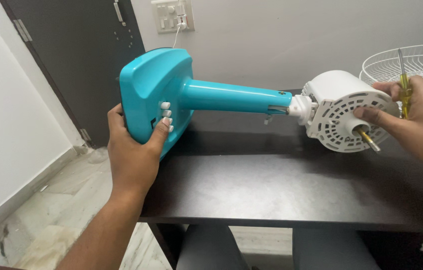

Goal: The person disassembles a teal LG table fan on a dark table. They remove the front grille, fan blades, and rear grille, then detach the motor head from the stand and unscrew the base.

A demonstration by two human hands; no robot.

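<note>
A dark table (271, 185) fills the middle and right of the view, with pale marbled floor (66, 210) seen to its left and a dark door (81, 55) set in the far left wall. A table fan without its blades is held lying on its side above the table, pointing left to right. Its turquoise base (154, 95) hangs past the table's left edge, and the turquoise neck (234, 96) runs right from it to the white motor housing (346, 110), which sits over the far right part of the table. The left hand (131, 150) is wrapped around the near edge of the base, fingers curled behind it and the thumb pressed beside the row of white buttons (166, 117). The right hand (414, 117) is closed on the right side of the motor housing, the thumb laid across its perforated face near the brass shaft (369, 140) (which points toward the near right). A yellow-handled screwdriver (404, 85) is also pinned in that hand, standing nearly upright. A white wire guard (411, 62) lies at the far right behind the hand. A white switch plate (173, 15) is fixed to the far wall.
</note>
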